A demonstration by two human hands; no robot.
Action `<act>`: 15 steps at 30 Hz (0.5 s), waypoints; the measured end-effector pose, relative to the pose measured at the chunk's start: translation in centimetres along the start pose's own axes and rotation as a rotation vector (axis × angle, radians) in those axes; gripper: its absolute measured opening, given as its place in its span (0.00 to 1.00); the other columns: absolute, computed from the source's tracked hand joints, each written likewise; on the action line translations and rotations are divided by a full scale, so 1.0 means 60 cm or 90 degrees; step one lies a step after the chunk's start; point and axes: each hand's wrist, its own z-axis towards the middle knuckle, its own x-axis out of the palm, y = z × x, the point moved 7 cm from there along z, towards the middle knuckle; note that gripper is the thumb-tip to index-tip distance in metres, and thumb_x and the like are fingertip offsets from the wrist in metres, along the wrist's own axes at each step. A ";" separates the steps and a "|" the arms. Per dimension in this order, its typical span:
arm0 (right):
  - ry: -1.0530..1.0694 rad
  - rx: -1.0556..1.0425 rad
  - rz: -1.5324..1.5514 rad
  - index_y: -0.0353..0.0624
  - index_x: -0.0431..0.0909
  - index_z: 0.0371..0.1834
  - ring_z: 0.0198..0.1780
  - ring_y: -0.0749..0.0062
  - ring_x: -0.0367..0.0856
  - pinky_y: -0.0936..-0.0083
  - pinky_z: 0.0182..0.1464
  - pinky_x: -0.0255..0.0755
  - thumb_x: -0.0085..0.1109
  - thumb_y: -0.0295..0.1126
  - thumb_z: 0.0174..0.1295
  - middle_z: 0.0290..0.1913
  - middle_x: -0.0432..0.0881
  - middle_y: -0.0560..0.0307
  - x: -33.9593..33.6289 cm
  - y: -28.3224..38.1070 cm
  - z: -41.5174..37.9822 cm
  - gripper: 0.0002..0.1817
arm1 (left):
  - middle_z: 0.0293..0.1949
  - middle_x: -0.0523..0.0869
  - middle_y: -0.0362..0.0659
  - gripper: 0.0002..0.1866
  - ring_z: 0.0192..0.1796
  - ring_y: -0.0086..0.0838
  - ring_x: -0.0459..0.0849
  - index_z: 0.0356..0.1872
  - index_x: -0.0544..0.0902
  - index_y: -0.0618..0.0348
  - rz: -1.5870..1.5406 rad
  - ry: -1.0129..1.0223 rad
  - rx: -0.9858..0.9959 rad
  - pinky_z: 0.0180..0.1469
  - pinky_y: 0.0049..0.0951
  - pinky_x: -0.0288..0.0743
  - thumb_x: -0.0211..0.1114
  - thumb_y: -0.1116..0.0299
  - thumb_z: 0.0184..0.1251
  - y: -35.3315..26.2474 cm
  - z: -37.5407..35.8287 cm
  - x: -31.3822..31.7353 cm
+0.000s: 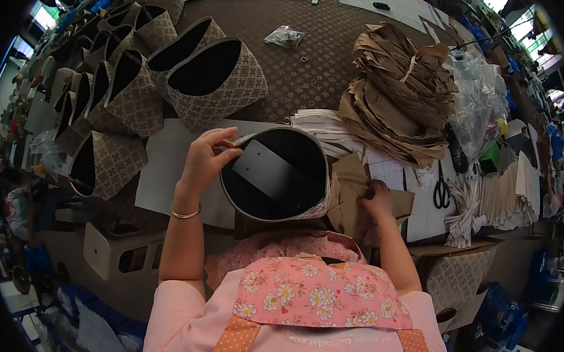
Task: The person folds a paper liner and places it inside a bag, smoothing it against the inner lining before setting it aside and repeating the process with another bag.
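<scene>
In front of my body stands a round, open-topped bag body point(231, 189) with a patterned outside and a black inside. A dark flat panel point(269, 169) with small holes lies in it. My left hand point(211, 153) is at the bag body's left rim, thumb and fingers closed on the edge. On the other side, my right hand point(378, 200) is curled over a folded brown fabric piece point(348, 196), its fingertips partly hidden. That brown piece touches the bag body's right side.
Several similar patterned bag bodies point(220, 85) stand at the left. A tied stack of brown fabric point(400, 96) lies at the back right, by clear plastic point(480, 104). Black scissors point(442, 189) rest at the right. A small plastic packet point(285, 37) is further back.
</scene>
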 end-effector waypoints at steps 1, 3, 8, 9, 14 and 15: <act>0.012 0.014 0.009 0.48 0.77 0.52 0.67 0.51 0.67 0.57 0.64 0.69 0.74 0.37 0.41 0.67 0.69 0.58 0.003 -0.006 0.000 0.30 | 0.46 0.86 0.43 0.20 0.44 0.25 0.85 0.56 0.82 0.62 -0.140 0.056 -0.053 0.47 0.22 0.79 0.72 0.71 0.62 0.010 -0.006 0.006; -0.010 -0.004 0.005 0.47 0.77 0.53 0.67 0.50 0.67 0.58 0.64 0.69 0.74 0.37 0.41 0.67 0.70 0.58 0.009 -0.011 -0.003 0.30 | 0.48 0.85 0.42 0.24 0.48 0.25 0.84 0.59 0.80 0.63 -0.283 0.110 -0.102 0.51 0.23 0.78 0.73 0.67 0.62 0.015 -0.009 0.011; -0.055 -0.014 0.013 0.46 0.76 0.52 0.66 0.50 0.67 0.57 0.64 0.70 0.74 0.37 0.42 0.67 0.70 0.58 0.018 -0.017 -0.009 0.30 | 0.43 0.86 0.41 0.19 0.46 0.20 0.83 0.55 0.81 0.62 -0.427 0.046 -0.255 0.50 0.20 0.76 0.70 0.65 0.67 0.051 0.008 0.005; -0.053 -0.010 0.012 0.46 0.76 0.52 0.67 0.51 0.67 0.57 0.64 0.70 0.74 0.37 0.42 0.67 0.70 0.58 0.018 -0.017 -0.010 0.30 | 0.43 0.86 0.41 0.19 0.46 0.20 0.83 0.55 0.81 0.62 -0.431 0.044 -0.255 0.50 0.20 0.76 0.70 0.65 0.67 0.063 0.011 0.013; -0.056 -0.014 0.011 0.46 0.76 0.53 0.67 0.51 0.66 0.57 0.63 0.70 0.73 0.37 0.42 0.67 0.70 0.60 0.016 -0.014 -0.014 0.30 | 0.34 0.87 0.37 0.08 0.32 0.18 0.83 0.41 0.86 0.65 -0.170 0.008 -0.106 0.34 0.17 0.77 0.66 0.71 0.68 0.017 0.015 0.021; -0.056 -0.013 0.018 0.46 0.77 0.52 0.67 0.51 0.67 0.57 0.64 0.70 0.73 0.37 0.42 0.67 0.70 0.59 0.016 -0.014 -0.015 0.30 | 0.34 0.87 0.37 0.08 0.32 0.18 0.83 0.41 0.86 0.65 -0.173 0.005 -0.106 0.34 0.17 0.77 0.66 0.71 0.68 0.014 0.013 0.022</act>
